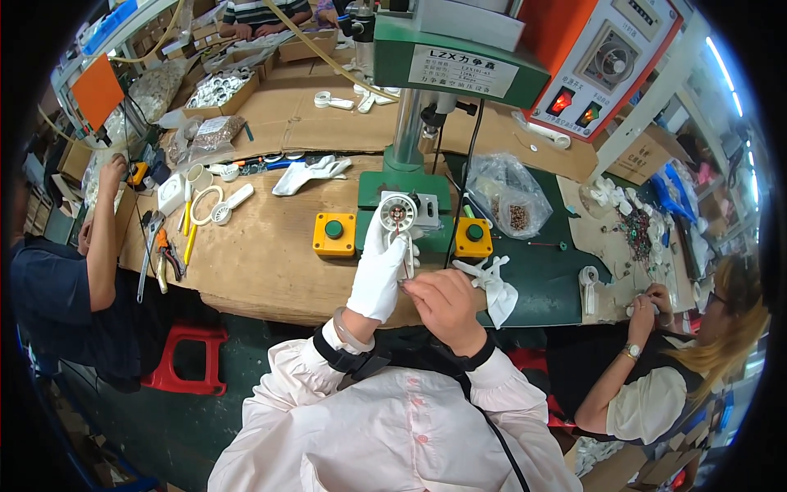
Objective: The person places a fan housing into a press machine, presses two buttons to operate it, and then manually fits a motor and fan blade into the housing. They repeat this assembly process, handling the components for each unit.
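My left hand (375,283), in a white glove, is closed around a white handheld-fan body (398,213). Its round spoked head faces up, with a copper-coloured centre, and a thin reddish wire runs down along the handle. Bare, my right hand (449,305) is at the lower end of that handle, thumb and fingertips pinched together. What lies between those fingertips is too small to make out. Just behind the fan head stands the green press base (373,184) with a metal fixture (428,211). A loose white glove (496,291) lies to the right of my right hand.
Yellow button boxes (334,235) (473,239) flank the press. Pliers (168,256), a wrench (147,250) and white fan parts (234,205) lie left. A bag of copper-coloured pieces (512,205) sits right. Co-workers sit on both sides. A red stool (188,361) stands below.
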Tool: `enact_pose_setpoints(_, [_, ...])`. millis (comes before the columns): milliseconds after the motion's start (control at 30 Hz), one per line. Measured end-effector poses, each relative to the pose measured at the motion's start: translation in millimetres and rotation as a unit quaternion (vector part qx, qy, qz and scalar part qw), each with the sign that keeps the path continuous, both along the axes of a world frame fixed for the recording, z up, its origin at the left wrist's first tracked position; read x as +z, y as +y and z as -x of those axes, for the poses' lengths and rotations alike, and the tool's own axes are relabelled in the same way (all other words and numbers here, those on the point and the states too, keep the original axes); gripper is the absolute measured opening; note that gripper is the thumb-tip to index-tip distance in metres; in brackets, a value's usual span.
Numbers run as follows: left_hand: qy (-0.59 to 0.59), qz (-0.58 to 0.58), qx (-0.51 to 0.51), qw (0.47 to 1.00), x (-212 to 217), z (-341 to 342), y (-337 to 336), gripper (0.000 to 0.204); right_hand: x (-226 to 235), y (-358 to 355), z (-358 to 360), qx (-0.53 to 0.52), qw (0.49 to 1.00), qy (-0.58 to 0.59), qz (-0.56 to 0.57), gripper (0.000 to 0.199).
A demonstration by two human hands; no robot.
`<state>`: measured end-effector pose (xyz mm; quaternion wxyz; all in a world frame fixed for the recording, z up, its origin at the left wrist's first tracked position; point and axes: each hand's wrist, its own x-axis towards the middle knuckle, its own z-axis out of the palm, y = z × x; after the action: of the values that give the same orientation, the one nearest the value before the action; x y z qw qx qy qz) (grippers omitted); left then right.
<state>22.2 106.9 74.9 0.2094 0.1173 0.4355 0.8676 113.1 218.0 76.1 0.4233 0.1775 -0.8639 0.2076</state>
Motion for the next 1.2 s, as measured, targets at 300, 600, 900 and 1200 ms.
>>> enact_pose_setpoints(300, [-0.02, 0.042, -0.034, 0.998, 41.9, 41.5, -35.2, 0.04, 9.6, 19.6, -12.1, -0.036, 0.998, -0.019, 0.037, 0.022])
enact_pose_setpoints(600, [0.051, 0.501, -0.018, 0.864, 60.7, 245.6, -35.3, 0.017, -5.5, 67.1, -58.6, -0.103, 0.99, -0.061, 0.077, 0.013])
enact_pose_setpoints(900, [0.371, 0.715, -0.019, 0.593, 6.6, 386.8, 27.6, 0.029, -31.4, 101.4, -108.4, -0.227, 0.956, -0.148, 0.108, 0.006])
enact_pose_setpoints(1200, [0.481, 0.65, 0.059, 0.586, -34.4, 468.7, 95.9, 0.038, -20.7, 102.1, -115.8, -0.313, 0.921, -0.186, 0.138, 0.006])
